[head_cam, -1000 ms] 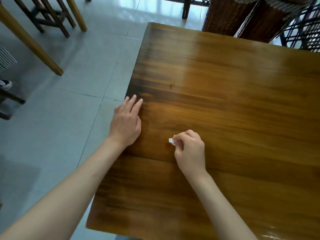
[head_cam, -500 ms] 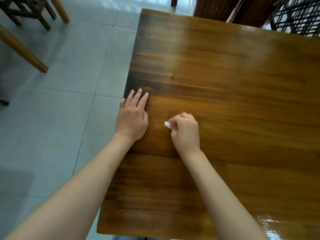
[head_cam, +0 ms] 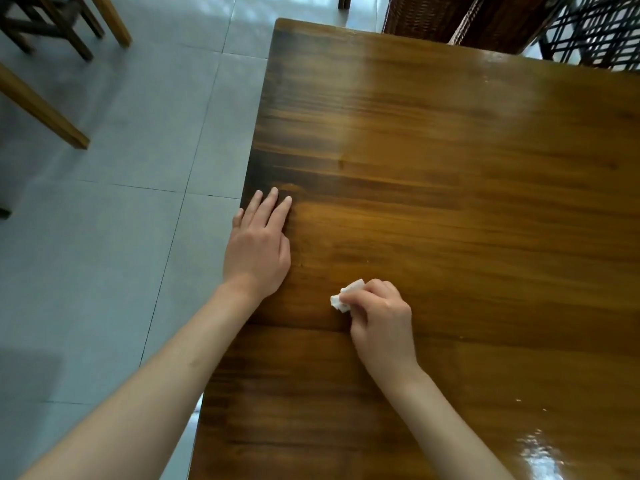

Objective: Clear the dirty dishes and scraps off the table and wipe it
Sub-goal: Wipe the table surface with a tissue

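A glossy brown wooden table (head_cam: 450, 174) fills the right of the head view. My left hand (head_cam: 258, 247) lies flat on it at its left edge, fingers straight and pointing away from me. My right hand (head_cam: 381, 317) grips a small crumpled white tissue (head_cam: 346, 296) and holds it down against the tabletop, a little right of and nearer to me than the left hand. Most of the tissue is hidden inside the curled fingers. No dishes or scraps show on the table.
Grey floor tiles (head_cam: 104, 237) lie left of the table. Wooden chair and table legs (head_cam: 41, 109) stand at the far left. Wicker chair backs (head_cam: 450, 19) and a black lattice chair (head_cam: 595, 29) press against the table's far edge. A bright glare patch (head_cam: 540, 452) sits bottom right.
My right hand with the tissue first moved away from me, then slid back toward me and to the right. The left hand kept its place at the table's edge.
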A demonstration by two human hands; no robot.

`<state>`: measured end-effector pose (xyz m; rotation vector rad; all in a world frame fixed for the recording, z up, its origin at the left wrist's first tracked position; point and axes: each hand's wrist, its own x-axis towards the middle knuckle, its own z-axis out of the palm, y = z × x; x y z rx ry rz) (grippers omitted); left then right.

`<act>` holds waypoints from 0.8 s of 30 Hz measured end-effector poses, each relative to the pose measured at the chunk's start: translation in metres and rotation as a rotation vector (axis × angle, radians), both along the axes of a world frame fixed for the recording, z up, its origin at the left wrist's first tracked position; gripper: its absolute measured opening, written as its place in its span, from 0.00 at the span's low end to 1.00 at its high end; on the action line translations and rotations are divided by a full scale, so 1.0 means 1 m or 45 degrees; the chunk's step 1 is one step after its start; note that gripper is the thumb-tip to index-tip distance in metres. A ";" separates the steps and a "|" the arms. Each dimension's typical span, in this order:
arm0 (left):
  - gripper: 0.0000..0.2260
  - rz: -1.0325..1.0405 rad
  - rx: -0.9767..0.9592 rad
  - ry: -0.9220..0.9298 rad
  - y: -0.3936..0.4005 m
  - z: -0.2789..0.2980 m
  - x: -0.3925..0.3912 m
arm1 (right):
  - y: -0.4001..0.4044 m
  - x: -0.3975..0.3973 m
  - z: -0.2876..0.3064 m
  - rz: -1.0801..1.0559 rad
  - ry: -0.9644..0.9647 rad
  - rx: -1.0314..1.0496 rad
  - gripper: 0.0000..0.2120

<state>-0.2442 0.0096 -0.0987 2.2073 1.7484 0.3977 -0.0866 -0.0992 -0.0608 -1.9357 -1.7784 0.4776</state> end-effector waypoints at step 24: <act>0.23 -0.051 0.044 0.075 0.105 -0.006 0.037 | 0.193 0.018 -0.012 0.098 -0.256 0.033 0.11</act>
